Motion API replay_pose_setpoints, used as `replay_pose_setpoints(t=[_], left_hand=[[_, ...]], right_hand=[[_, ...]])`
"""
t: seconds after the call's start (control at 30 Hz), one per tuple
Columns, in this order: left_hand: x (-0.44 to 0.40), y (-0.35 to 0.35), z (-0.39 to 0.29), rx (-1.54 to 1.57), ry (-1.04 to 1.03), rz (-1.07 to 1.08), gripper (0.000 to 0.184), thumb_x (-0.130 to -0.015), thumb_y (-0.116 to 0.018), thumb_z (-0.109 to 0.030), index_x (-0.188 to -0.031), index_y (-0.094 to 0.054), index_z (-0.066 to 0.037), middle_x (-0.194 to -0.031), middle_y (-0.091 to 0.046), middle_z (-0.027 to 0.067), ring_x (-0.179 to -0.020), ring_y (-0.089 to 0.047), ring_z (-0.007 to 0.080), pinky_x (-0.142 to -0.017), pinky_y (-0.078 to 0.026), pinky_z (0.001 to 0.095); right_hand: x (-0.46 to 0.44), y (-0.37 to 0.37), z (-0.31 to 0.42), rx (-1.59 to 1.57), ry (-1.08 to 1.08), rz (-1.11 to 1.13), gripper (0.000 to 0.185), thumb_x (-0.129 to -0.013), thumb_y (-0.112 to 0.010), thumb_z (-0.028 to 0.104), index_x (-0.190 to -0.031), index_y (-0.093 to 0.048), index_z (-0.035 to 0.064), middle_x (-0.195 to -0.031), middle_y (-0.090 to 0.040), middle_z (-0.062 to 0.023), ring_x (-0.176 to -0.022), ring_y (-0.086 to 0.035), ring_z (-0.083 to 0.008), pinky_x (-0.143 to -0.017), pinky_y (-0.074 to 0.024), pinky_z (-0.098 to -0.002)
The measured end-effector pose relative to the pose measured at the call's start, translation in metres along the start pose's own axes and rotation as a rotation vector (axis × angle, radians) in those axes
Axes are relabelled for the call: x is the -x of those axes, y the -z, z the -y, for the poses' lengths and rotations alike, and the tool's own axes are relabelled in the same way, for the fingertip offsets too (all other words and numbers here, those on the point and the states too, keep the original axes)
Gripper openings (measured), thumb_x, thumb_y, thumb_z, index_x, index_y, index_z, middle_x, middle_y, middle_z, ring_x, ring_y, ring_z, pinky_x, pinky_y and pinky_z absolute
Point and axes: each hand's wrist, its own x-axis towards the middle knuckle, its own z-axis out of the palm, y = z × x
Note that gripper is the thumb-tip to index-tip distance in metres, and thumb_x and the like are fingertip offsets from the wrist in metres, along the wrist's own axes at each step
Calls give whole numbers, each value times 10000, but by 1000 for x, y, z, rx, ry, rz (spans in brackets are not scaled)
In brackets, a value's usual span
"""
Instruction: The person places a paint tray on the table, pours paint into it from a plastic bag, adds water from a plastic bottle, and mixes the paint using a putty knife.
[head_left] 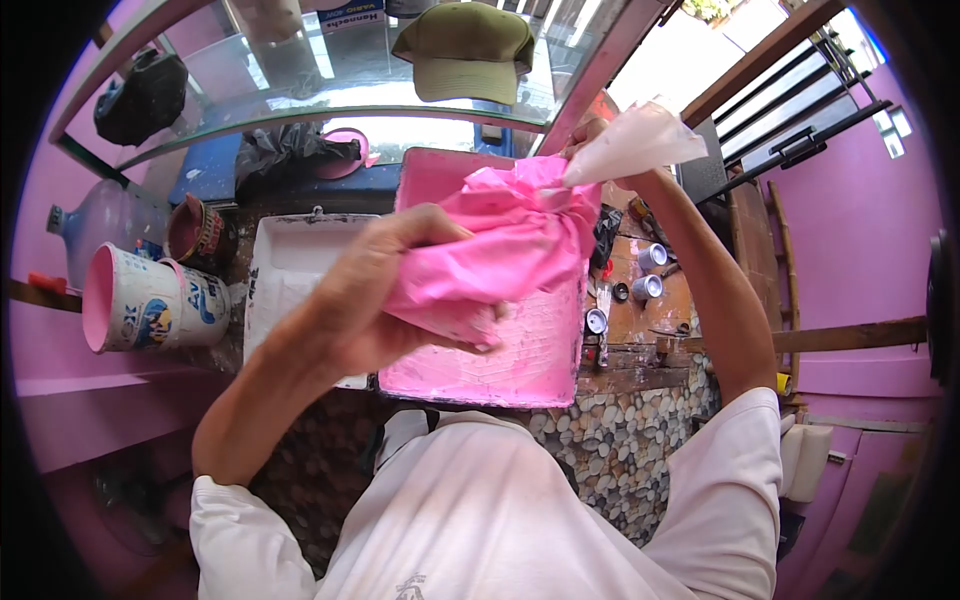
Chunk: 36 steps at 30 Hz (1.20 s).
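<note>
One white shirt [450, 500] at the near edge of view; just beyond it, the pink tray [480, 385], its floor coated pink and streaked. Left hand [360, 300]: partly closed, fingers curled around the near end of the pink bundle [500, 255], with some blur at the fingertips. The pink bundle is soft, creased plastic by its look, held above the pink tray and hiding much of its middle. Judged handling: keep the left grip broad, since a slick film would probably slide out of a pinch; keep the slack gathered and over the tray, so that any drip lands inside. White tray [268, 250] stands just beside, partly behind the left forearm; a swing that way could smear it. To the right, small cans [648, 288] sit on the worktop; a loose fold could catch them, so movements best kept short. White bucket [135, 310] at far left. Right hand [588, 135]: at the far end of the bundle, beside a pale translucent sheet [640, 145]; fingers largely hidden, so opening and exact hold cannot be told. Steady, even tension between both ends would limit tearing. Farthest: black plastic [275, 155], glass shelf [330, 100], green cap [465, 60].
</note>
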Motion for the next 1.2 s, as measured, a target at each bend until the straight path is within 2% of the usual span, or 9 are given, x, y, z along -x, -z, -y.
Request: replay_pose_setpoints(t=[0.1, 0.2, 0.4, 0.5, 0.6, 0.73, 0.93, 1.17, 1.2], left_hand=[[10, 11, -21, -135, -87, -172, 352, -916, -463, -238, -1145, -460, 29, -892, -609, 175, -764, -652, 250, -698, -592, 445], [14, 9, -43, -242, -202, -266, 276, -972, -401, -204, -1109, -489, 19, -879, -625, 149, -755, -650, 209, -678, -598, 386], [10, -7, -69, -317, -367, -321, 228, -977, -458, -203, -989, -534, 12, -820, -611, 98, -723, -634, 152, -628, -607, 269], [6, -17, -78, -180, -442, -253, 150, -906, -593, -138, -949, -555, 1, -822, -612, 93, -724, -631, 138, -624, -605, 242], [3, -22, -86, -309, -460, -204, 245, -786, -726, -66, -964, -575, 5, -852, -620, 85, -766, -637, 141, -725, -601, 238], [1, -34, -81, -486, -486, -212, 241, -828, -696, -80, -982, -552, 36, -914, -594, 103, -832, -621, 158, -717, -584, 221], [-16, -50, -84, -988, -487, -260, 303, -929, -577, -307, -1039, -584, -25, -866, -588, 5, -743, -623, 73, -667, -579, 210], [-21, -78, -80, -1495, -505, -608, 439, -941, -496, -464, -1000, -614, -45, -775, -626, 33, -716, -621, 95, -590, -549, 244], [-23, -75, -84, -1723, -603, -665, 471, -945, -474, -484, -963, -625, -38, -761, -626, 45, -701, -607, 107, -583, -526, 260]], right_hand=[[19, -23, 55, -277, -147, -56, 198, -871, -636, 165, -1029, -629, 47, -731, -562, -1, -531, -468, -53, -416, -312, -227], [13, -43, 97, 2, -555, 40, 284, -847, -629, 59, -1121, -572, 12, -682, -502, 13, -444, -361, -50, -376, -259, -219], [21, -48, 103, -40, -451, 77, 148, -822, -542, -33, -944, -625, -29, -639, -524, -11, -414, -400, -49, -345, -247, -211], [25, -46, 103, -58, -473, 60, 131, -835, -534, -32, -924, -628, -45, -638, -540, -23, -411, -426, -58, -342, -289, -210], [23, -45, 94, -117, -454, -10, 127, -840, -528, -21, -903, -629, -67, -597, -530, -35, -426, -464, -85, -346, -338, -231], [19, -44, 75, -369, -364, -79, 146, -861, -525, -5, -875, -618, -116, -627, -556, -63, -468, -546, -131, -367, -443, -257], [39, -56, 90, -464, -420, -139, 173, -889, -528, 13, -881, -620, -134, -776, -614, -123, -569, -629, -168, -514, -600, -284], [48, -61, 78, -581, -336, -156, 169, -891, -562, 44, -902, -640, -106, -787, -629, -101, -619, -637, -147, -519, -575, -248], [50, -61, 79, -562, -346, -165, 173, -890, -572, 57, -887, -641, -102, -779, -631, -91, -623, -636, -136, -526, -569, -239]])
